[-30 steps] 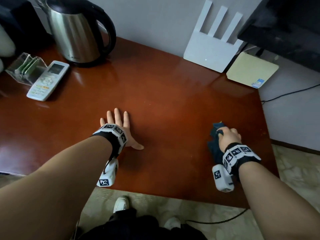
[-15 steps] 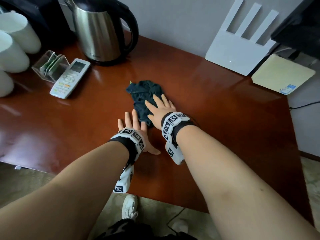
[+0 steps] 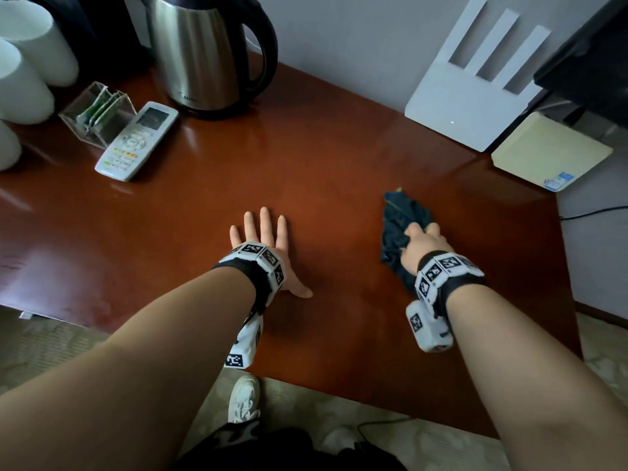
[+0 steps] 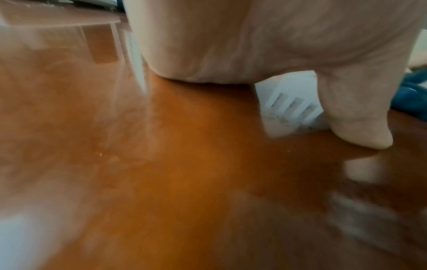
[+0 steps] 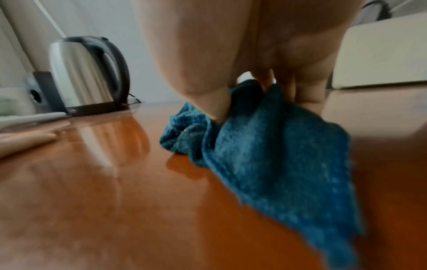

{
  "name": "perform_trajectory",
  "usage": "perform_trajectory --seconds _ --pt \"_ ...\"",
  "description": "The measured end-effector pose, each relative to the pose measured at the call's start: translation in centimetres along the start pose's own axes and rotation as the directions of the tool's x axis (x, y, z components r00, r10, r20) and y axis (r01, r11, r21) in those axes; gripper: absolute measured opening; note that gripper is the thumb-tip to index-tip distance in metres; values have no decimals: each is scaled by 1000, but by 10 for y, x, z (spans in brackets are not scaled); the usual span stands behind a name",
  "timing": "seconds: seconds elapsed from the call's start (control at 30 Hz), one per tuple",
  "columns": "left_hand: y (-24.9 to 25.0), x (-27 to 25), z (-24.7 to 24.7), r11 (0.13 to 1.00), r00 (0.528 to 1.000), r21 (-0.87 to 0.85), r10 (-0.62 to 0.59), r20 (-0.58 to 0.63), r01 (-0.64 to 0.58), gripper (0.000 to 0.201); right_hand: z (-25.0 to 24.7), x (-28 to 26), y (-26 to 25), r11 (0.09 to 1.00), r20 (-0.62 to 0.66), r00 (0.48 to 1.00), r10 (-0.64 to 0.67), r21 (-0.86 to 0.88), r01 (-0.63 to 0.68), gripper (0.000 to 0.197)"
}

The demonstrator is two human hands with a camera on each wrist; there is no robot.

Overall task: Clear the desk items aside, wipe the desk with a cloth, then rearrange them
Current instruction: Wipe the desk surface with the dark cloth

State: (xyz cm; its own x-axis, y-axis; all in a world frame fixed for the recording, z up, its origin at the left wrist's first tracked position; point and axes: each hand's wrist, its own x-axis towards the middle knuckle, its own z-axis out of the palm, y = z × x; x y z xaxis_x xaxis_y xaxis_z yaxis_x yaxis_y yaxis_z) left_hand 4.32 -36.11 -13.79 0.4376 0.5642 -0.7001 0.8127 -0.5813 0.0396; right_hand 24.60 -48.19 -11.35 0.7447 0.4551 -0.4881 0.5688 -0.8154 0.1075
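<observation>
Half a second back my right hand [image 3: 423,244] had the cloth [image 3: 399,229] mid-desk, just past my left hand; now it has swept out to the right side of the desk [image 3: 339,158], and the kettle and remote sit where they were. From the wrist view, my thumb and fingers are curled into the blue cloth, bunching it, with a loose tail trailing toward the near edge. My left hand [image 3: 268,244] lies flat, fingers spread, palm braced on the wood.

To wipe well, I judge I should flatten the cloth under the palm instead of dragging a wad, keep the strokes overlapping, and turn back before the tail drops off the right edge or reaches the router [image 3: 465,107] and the cream box [image 3: 547,154].

Outward to the far left stand the kettle [image 3: 200,59], the remote [image 3: 137,141], a clear holder [image 3: 97,115] and white cups [image 3: 23,76], already pushed aside.

How much cloth lies under my palm I cannot tell. Both wrist views are smeared. The cups and the dark object at far right are cut off.
</observation>
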Motion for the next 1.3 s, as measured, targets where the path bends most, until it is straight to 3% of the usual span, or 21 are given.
perform_trajectory --seconds 0.1,0.17,0.27,0.33,0.4,0.47,0.67,0.83,0.93,1.03,1.1,1.2,1.27,1.3 --pt "-1 1 1 1000 1000 -6 13 -10 -13 143 -6 -7 15 998 86 994 60 10 -61 42" --pt "0 0 1 1000 1000 -6 16 -13 -16 143 -16 -11 12 993 45 999 19 114 -24 38" --pt "0 1 1 1000 1000 11 8 -13 -7 144 -31 -20 -15 953 -124 979 -160 238 186 34" --pt "0 1 0 1000 1000 21 9 -7 -9 143 -30 -23 -44 926 -191 931 -311 160 342 36" --pt "0 0 -1 999 1000 23 23 -6 -23 142 -17 -23 -70 911 -165 903 -397 54 410 36" --pt "-6 -2 -1 998 998 7 67 -18 -67 137 1 -22 -85 911 -81 912 -401 64 407 33" --pt "-53 -10 1 965 974 161 219 -49 -209 122 18 -22 -50 955 -175 952 -252 116 274 30" --pt "-55 -16 7 969 979 157 200 -50 -190 117 20 -37 19 995 -68 997 48 89 -42 34" --pt "-55 -18 10 973 978 137 195 -77 -183 114 18 -53 43 967 -33 990 138 220 -128 42" --pt "-55 -23 14 975 978 141 186 -94 -171 108 18 -73 33 902 -61 998 15 431 13 65" --pt "-54 -27 13 976 979 143 180 -96 -165 103 23 -92 9 886 -87 975 -206 406 224 76" --pt "-53 -25 9 981 980 116 167 -106 -155 80 43 -127 -36 831 33 834 -550 112 544 79" --pt "-54 -24 9 983 985 127 146 -93 -134 74 61 -146 -58 755 188 742 -643 -3 656 77" --pt "-55 -25 11 981 987 151 134 -92 -120 75 68 -152 -63 735 223 722 -655 -35 677 75"
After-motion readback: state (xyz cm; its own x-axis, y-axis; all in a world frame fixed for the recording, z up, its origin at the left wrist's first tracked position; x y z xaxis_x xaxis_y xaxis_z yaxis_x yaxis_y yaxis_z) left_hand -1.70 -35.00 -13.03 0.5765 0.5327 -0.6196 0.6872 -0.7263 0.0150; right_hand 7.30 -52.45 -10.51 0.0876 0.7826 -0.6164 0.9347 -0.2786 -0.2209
